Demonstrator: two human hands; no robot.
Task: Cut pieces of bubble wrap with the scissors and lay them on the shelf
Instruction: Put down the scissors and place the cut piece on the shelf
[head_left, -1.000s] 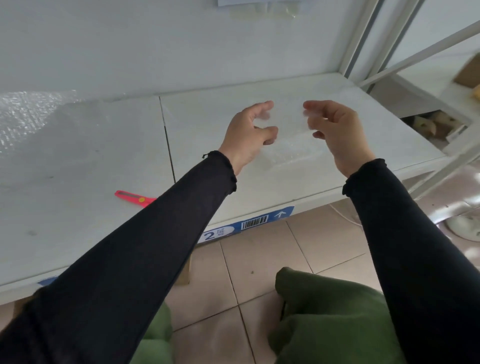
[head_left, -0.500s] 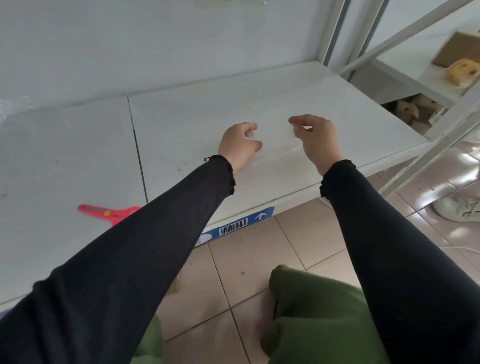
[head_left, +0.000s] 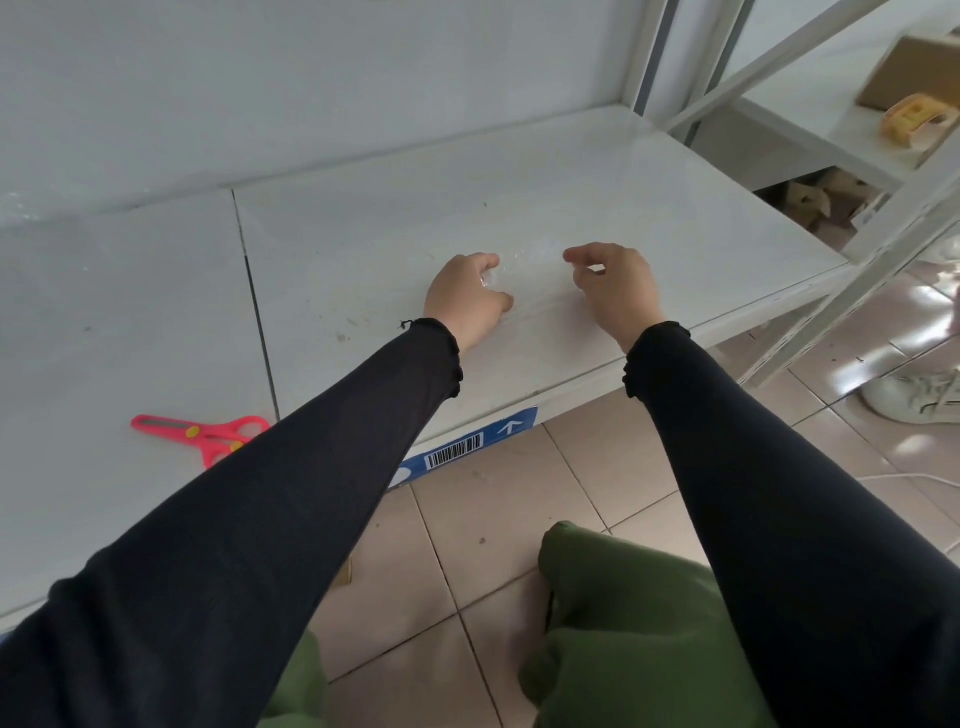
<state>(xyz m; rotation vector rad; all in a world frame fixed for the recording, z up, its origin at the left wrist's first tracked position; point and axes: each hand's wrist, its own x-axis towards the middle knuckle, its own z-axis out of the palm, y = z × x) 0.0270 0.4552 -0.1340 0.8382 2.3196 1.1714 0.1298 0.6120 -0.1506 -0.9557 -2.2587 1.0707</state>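
Hands (head_left: 543, 291) pinch bubble wrap (head_left: 535, 283) (clear, faint) | flat on shelf (head_left: 363, 244)

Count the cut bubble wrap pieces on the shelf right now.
1 that I can make out: a clear piece lying on the shelf between the left hand and right hand. It is transparent, so others may be unseen.
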